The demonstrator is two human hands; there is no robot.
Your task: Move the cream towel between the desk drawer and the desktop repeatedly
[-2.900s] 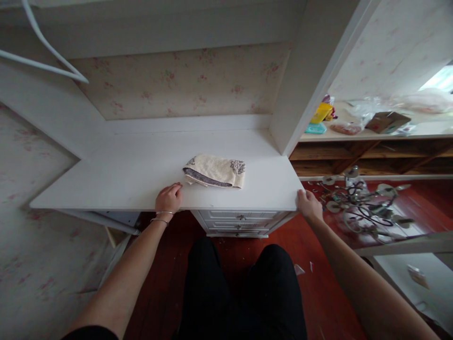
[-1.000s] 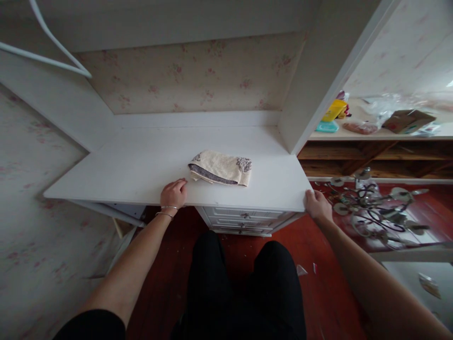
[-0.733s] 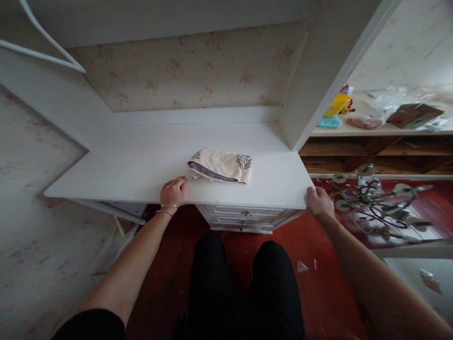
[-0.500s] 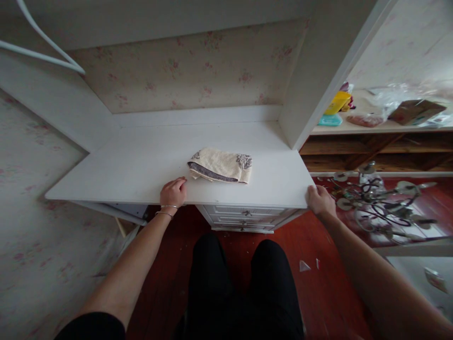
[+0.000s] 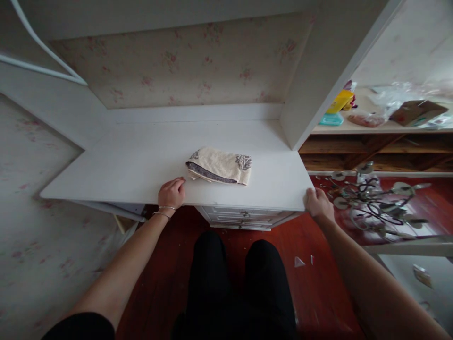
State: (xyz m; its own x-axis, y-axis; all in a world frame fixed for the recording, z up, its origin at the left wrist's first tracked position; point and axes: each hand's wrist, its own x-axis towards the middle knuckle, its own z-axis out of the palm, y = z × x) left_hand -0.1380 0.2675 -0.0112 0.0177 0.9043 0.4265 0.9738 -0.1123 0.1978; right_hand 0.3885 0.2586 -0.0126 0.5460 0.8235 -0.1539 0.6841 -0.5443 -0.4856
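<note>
Left hand curled at front edge of white desk; cannot tell whether it clasps. Right hand closed narrowly round the right front corner. Folded cloth lies between, just right of the left hand. Broad desktop stretches leftward; light fixture near, rightward.

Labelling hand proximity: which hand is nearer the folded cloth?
Left. Left hand is by the near-left corner of the folded cloth; right hand is farther off, at the front-right corner of the desktop.
</note>
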